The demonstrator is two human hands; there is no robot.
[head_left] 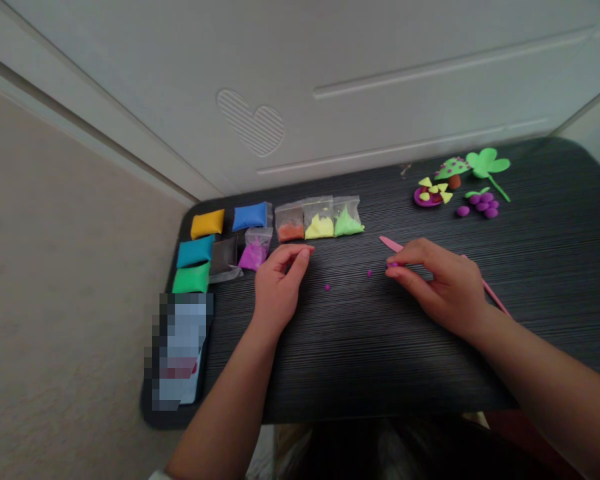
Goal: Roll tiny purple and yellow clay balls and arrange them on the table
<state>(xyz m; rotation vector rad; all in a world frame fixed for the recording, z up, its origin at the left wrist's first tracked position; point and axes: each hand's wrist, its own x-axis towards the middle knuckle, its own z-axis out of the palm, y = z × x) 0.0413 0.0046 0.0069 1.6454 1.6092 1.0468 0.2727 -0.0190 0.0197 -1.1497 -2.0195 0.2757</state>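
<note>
My right hand point(437, 287) pinches a small bit of purple clay point(393, 265) between thumb and forefinger, just above the table. Two more purple clay bits lie on the dark surface: a thin one point(369, 273) beside those fingertips and a round one point(327, 287) nearer my left hand point(283, 283). That left hand is closed, thumb against the fingers, beside the bag of purple clay point(254, 252); whatever is in it, if anything, is hidden. Partly under my right hand are a pink flat-bladed modelling tool point(390, 244) and a thin pink stick point(495, 293).
Bags of red-brown point(291, 227), yellow point(320, 223) and light green clay point(347, 223) line the back. Several other clay packs point(195, 252) and a pixelated phone point(183, 350) sit left. Clay grapes point(484, 203), a mushroom point(453, 170), clover point(486, 163) and filled purple dish point(423, 200) stand back right.
</note>
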